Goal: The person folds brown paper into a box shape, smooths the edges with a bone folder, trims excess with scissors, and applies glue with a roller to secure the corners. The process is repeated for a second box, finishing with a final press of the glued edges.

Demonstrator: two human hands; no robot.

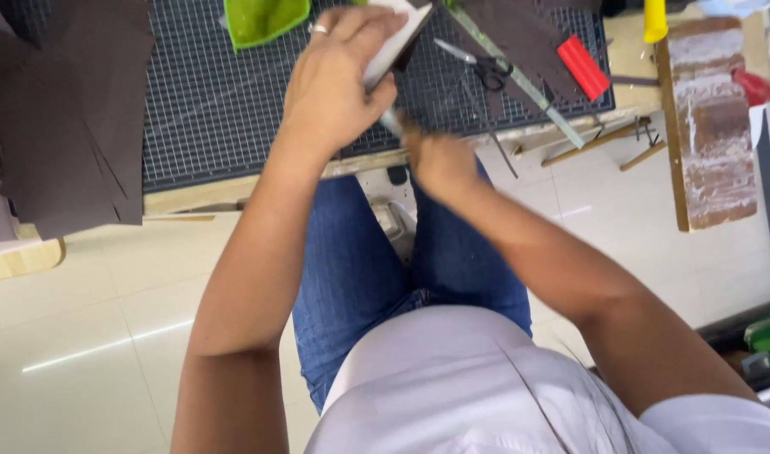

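My left hand (334, 84), with a ring on one finger, grips a folded piece of card (395, 46), white on one face and dark brown on the other, above the front edge of a dark gridded cutting mat (225, 118). Just below it my right hand (439, 160) is closed around a thin tool (391, 124) whose tip touches the card's lower edge; the hand is blurred and the tool is mostly hidden. I sit on the floor in blue jeans, knees under the low board.
Dark brown sheets (65, 118) are stacked at the left. On the mat lie scissors (481, 67), a metal ruler (528, 88), a red block (583, 67) and a green cloth (263, 18). A paint-stained wooden board (711, 126) lies at right on the white tiled floor.
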